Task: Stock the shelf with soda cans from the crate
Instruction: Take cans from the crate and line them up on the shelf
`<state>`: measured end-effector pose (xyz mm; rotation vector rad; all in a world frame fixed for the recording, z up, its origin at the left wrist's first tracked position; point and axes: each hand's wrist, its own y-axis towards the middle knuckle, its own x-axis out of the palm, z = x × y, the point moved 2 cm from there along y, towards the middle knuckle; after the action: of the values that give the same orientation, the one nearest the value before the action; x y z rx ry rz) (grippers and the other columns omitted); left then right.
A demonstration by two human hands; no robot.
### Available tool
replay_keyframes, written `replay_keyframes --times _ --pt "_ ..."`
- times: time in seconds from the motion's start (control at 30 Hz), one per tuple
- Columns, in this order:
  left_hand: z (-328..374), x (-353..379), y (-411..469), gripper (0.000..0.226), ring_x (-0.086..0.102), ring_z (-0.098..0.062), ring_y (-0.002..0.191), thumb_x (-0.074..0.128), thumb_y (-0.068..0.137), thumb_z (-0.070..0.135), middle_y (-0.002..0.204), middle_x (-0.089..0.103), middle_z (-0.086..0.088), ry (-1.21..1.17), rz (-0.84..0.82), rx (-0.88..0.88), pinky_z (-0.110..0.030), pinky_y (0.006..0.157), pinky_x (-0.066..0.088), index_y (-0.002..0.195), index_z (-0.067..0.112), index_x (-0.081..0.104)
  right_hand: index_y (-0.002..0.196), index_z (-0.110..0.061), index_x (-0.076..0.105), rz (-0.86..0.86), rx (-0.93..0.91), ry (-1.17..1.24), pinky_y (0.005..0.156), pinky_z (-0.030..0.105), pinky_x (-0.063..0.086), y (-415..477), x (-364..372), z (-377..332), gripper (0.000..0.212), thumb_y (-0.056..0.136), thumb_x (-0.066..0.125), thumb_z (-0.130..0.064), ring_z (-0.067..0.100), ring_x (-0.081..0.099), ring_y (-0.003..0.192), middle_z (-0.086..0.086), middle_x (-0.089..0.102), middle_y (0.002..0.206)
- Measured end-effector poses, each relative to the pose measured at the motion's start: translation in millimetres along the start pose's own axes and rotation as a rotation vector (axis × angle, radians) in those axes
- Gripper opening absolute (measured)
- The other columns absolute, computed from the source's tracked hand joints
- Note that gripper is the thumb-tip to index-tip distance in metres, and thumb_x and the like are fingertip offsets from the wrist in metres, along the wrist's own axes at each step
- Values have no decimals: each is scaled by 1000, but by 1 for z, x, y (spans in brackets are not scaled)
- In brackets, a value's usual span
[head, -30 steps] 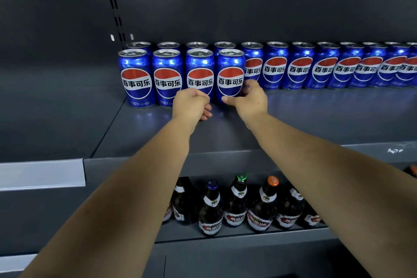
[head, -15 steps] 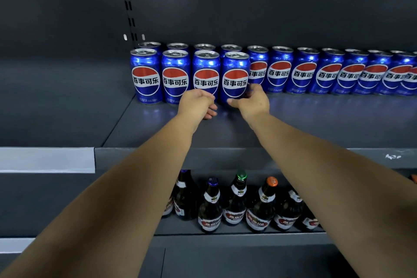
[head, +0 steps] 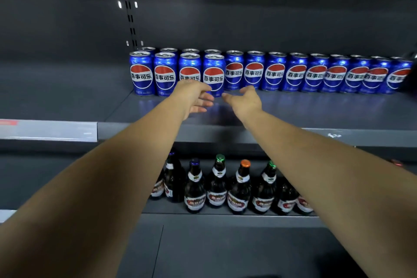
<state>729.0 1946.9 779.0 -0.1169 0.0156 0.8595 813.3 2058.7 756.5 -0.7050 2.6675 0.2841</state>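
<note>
Left hand [head: 194, 97], right hand [head: 244, 102] hovering over shelf [head: 316, 110], fingers lying relaxed, holding nothing. Four front cans [head: 165, 73] standing upright at shelf's left end; long back row [head: 275, 72] running rightward behind. Left hand possibly touching fourth front can [head: 214, 72], blur hiding contact. Dark bottles [head: 239, 187] standing on lower shelf [head: 225, 215].

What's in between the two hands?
In the head view, only the bottom of a soda can and bare shelf show between the left hand and right hand.
</note>
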Motion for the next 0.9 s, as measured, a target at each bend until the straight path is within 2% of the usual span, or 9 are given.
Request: replay_keyframes --times 0.1,0.2,0.3,0.47,0.53,0.63,0.77,0.87,0.9 --pt "-3 11 -22 8 59 -13 52 56 91 14 54 63 -1 26 23 -13 -25 53 47 84 10 57 125 -5 43 -3 -7 18 78 24 36 -15 -20 8 49 88 65 -28 18 49 95 12 56 125" --pt "-5 23 -45 10 58 -15 58 57 91 15 64 62 -4 27 52 -23 -25 56 46 83 10 57 130 -5 41 -8 11 48 79 25 37 -29 -47 16 53 89 65 -28 22 52 103 12 52 131" --pt "-7 35 -67 12 58 -14 57 57 91 15 53 62 0 10 79 -25 -25 55 46 80 12 56 131 -5 41 -17 20 93 77 29 41 -44 -70 24 55 87 66 -28 22 51 97 16 53 130" --pt "-24 60 -101 5 59 -13 57 54 93 17 70 61 -4 13 116 -54 -25 55 46 91 13 57 128 -5 41 -63 50 58 86 37 47 -69 -100 42 54 87 67 -27 33 58 112 17 54 127" --pt "-34 69 -113 7 60 -11 52 54 93 17 66 63 -3 18 128 -69 -24 53 47 95 12 57 127 -4 40 -93 32 26 89 39 47 -80 -107 51 52 87 66 -25 33 58 111 16 54 122" --pt "-48 78 -126 11 60 -6 42 52 94 19 49 64 3 40 131 -99 -22 51 47 101 12 56 126 -5 41 -134 15 0 92 38 48 -96 -117 64 50 87 66 -24 32 59 110 14 55 114" --pt "-63 92 -140 11 58 -13 58 51 95 15 46 62 3 63 142 -125 -23 55 45 103 9 55 130 -5 40 -172 4 -24 94 37 48 -112 -128 81 54 86 67 -24 30 59 110 16 56 123" --pt "-78 102 -148 13 55 -15 57 50 95 13 65 61 -5 147 137 -144 -24 56 44 105 9 57 128 -5 40 -191 22 -41 92 33 48 -119 -134 96 53 86 67 -24 27 59 108 14 55 124" --pt "-83 105 -148 13 55 -15 57 50 95 12 68 60 -5 189 136 -136 -24 56 43 104 8 58 128 -6 40 -200 26 -49 87 30 48 -121 -135 100 52 87 67 -24 24 59 105 13 56 124"
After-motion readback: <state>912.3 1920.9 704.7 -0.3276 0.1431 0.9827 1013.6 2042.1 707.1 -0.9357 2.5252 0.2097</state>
